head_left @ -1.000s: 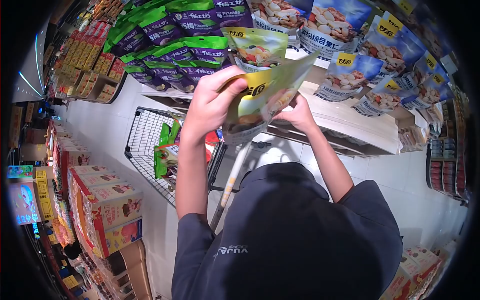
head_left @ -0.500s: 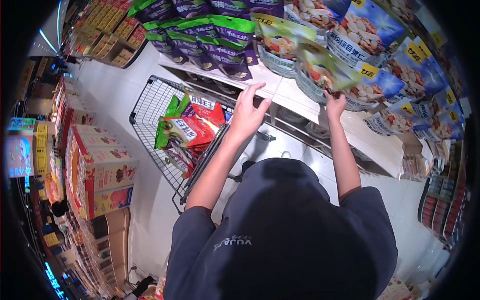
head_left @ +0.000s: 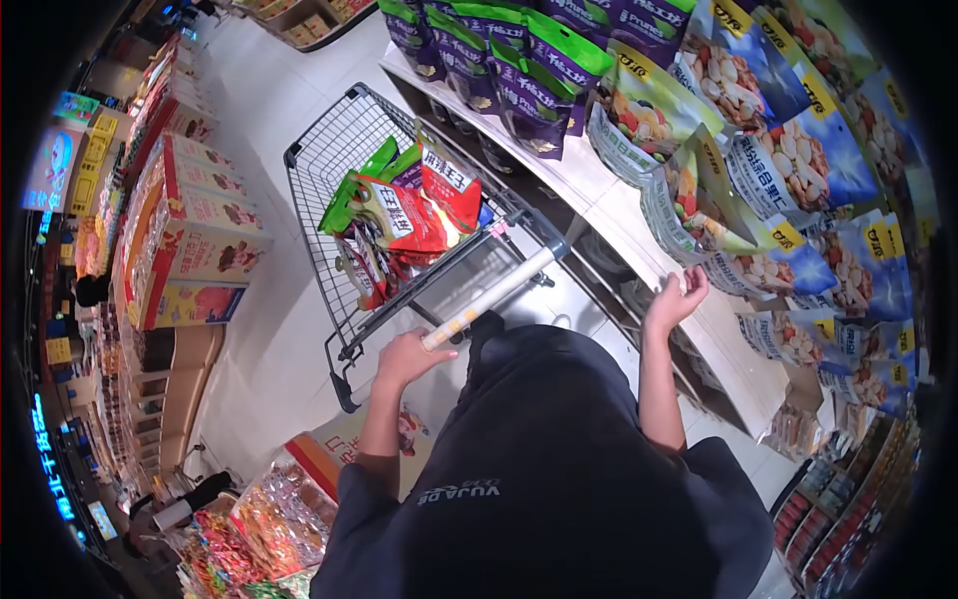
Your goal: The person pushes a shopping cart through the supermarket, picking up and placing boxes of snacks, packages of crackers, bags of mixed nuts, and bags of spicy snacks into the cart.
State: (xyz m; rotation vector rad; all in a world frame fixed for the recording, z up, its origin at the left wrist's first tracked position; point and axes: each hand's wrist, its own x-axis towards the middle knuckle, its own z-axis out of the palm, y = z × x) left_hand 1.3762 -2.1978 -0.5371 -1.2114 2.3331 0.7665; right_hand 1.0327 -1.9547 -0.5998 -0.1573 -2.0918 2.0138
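My left hand [head_left: 404, 361] is wrapped round the near end of the pale handle [head_left: 494, 298] of a shopping cart. In the wire cart [head_left: 314, 215] lie a red-and-white snack bag [head_left: 394, 222], green and purple packets [head_left: 364, 180] and several smaller red packets [head_left: 364, 272]. My right hand [head_left: 677, 299] hovers by the shelf edge with loosely curled, parted fingers and nothing in them. Just beyond it, a green-and-white pouch [head_left: 694, 195] of mixed nuts and fruit stands on the shelf, leaning in front of another like it [head_left: 639, 110].
Purple prune bags [head_left: 534, 105] and blue nut pouches [head_left: 793, 165] line the pale shelf [head_left: 619, 215]. Pink-and-cream boxes [head_left: 215, 235] are stacked on the left. Wrapped sweets [head_left: 279, 509] fill a display behind my left arm. White floor tiles [head_left: 269, 329] lie around the cart.
My right hand has let go of the green pouch, which now stands on the shelf, and has drawn back. My left hand has come down onto the cart handle. The view has turned.
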